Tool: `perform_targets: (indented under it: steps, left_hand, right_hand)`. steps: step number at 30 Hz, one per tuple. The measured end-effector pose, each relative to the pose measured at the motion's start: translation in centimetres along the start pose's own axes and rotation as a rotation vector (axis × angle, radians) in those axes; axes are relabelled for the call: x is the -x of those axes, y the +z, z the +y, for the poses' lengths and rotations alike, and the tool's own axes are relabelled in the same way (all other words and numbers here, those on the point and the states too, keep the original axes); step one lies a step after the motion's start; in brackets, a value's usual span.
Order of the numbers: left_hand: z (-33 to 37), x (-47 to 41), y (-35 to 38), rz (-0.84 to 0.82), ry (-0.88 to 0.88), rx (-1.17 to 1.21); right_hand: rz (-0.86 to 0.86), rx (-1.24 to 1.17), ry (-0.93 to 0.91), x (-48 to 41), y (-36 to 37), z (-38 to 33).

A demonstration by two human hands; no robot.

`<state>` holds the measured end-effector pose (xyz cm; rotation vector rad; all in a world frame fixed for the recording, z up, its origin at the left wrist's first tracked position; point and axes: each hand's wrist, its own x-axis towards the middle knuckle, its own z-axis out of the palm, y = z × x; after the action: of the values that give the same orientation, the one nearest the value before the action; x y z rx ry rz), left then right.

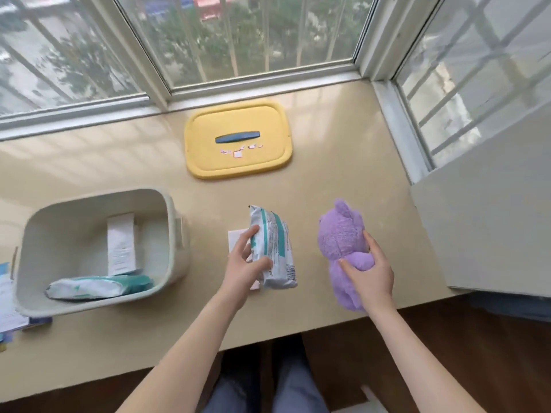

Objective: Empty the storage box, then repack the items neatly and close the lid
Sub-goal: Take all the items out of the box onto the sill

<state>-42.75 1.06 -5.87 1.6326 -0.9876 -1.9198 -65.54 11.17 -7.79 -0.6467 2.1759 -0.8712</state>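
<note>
- The fingers of the left hand point(241, 265) are curled round a soft white-and-teal pack of wipes point(274, 242). The thumb lies on its near end and the index finger on its left side.
- The pack of wipes stands on its long edge, partly over a flat white card point(235, 237) on the counter. I cannot tell whether it is lifted clear.
- The right hand point(369, 271) grips a fuzzy purple plush bear point(343, 234) round its lower body. The thumb lies across the front and the fingers wrap the right side.
- The plush bear has its head pointing away from the person, just right of the pack.
- The pale grey plastic storage box point(176, 234) sits open, well to the left. Inside it are a second pack point(98, 287) lying along the near wall and a long white paper strip point(120, 242).
- The yellow rectangular lid point(238, 165), with a dark blue handle, lies flat near the window.
- All of this rests on a beige counter point(328, 180).
- Loose papers point(9, 305) lie at the far left edge.
</note>
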Motion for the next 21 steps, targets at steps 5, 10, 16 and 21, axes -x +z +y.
perform_targets:
  steps: [5,10,16,21]
  left_hand:
    - [-3.0,-5.8,4.4,-0.043,0.037,-0.016]
    - [-6.0,-8.9,7.0,-0.034,0.063,0.025]
    - [-7.4,-9.7,8.6,0.071,0.102,-0.065]
    - [-8.3,-10.6,8.3,0.185,0.190,-0.515]
  right_hand:
    - [0.026,0.042,-0.033,-5.8,0.4,3.5]
    - [0.099,-0.022,-0.037,-8.4,1.1,5.6]
    - [0.119,-0.065,-0.086,-9.3,1.1,5.9]
    - [0.116,-0.073,-0.082,-9.2,1.2,6.3]
